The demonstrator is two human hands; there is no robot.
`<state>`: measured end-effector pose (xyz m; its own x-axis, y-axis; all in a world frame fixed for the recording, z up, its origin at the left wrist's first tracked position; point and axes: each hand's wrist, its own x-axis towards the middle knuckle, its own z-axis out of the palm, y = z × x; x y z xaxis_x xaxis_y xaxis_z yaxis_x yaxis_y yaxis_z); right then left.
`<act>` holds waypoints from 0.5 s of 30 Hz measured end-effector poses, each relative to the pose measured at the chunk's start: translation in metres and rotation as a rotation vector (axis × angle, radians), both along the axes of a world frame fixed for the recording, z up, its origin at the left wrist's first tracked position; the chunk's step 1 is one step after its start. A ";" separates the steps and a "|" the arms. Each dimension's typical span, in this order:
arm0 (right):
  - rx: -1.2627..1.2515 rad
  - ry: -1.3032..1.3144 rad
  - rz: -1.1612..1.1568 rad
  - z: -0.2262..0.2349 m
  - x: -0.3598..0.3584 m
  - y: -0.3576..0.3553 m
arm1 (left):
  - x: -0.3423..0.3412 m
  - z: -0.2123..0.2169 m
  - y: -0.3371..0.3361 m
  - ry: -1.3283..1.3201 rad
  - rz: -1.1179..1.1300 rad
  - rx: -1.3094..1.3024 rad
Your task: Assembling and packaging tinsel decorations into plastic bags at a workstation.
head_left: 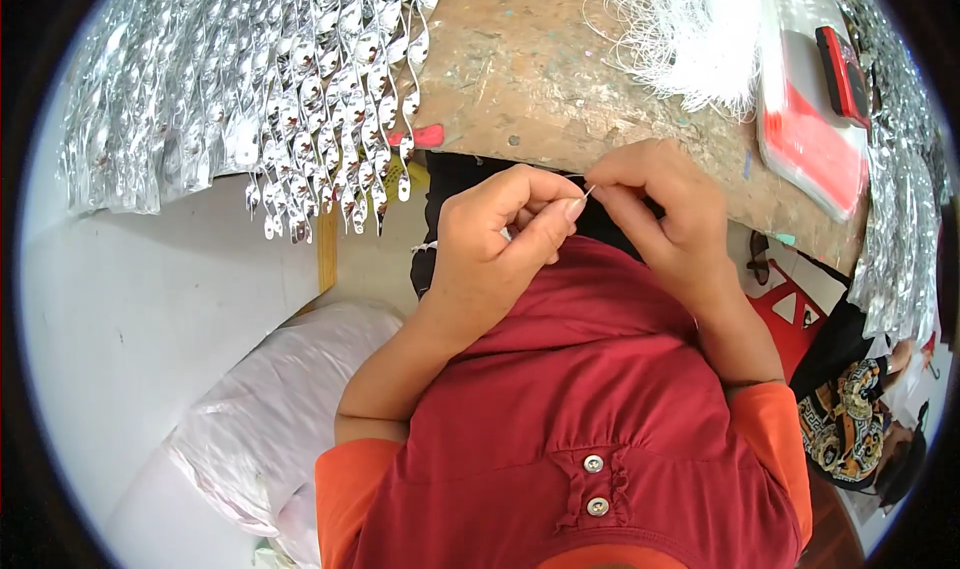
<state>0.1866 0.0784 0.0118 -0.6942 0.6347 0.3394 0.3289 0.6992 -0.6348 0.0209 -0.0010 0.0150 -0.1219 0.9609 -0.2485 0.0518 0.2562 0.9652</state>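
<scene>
A short thread is in the little gap between the two hands, in front of the red shirt. The left hand pinches one end, thumb and finger pressed tight. The right hand pinches the other end, with its tips close together too (the thread is so thin it is hard to see). Past the hands is the brown table. On it sit a messy white heap, clear bags and a red and black box. Shiny strips hang down on both sides
</scene>
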 end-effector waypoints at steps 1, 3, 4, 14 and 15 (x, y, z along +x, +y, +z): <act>-0.359 0.111 -0.073 0.002 -0.002 -0.005 | 0.001 -0.006 -0.001 -0.097 0.023 0.034; -0.720 0.222 -0.143 0.003 -0.004 -0.007 | 0.002 -0.012 -0.002 -0.194 0.050 0.068; -0.902 0.353 -0.122 0.001 -0.005 -0.007 | 0.002 -0.014 -0.002 -0.209 0.038 0.071; -1.277 0.433 -0.098 -0.001 -0.008 -0.001 | 0.000 -0.010 0.001 -0.322 0.113 0.085; -1.278 0.432 -0.098 -0.001 -0.008 -0.001 | -0.001 -0.010 0.001 -0.322 0.113 0.085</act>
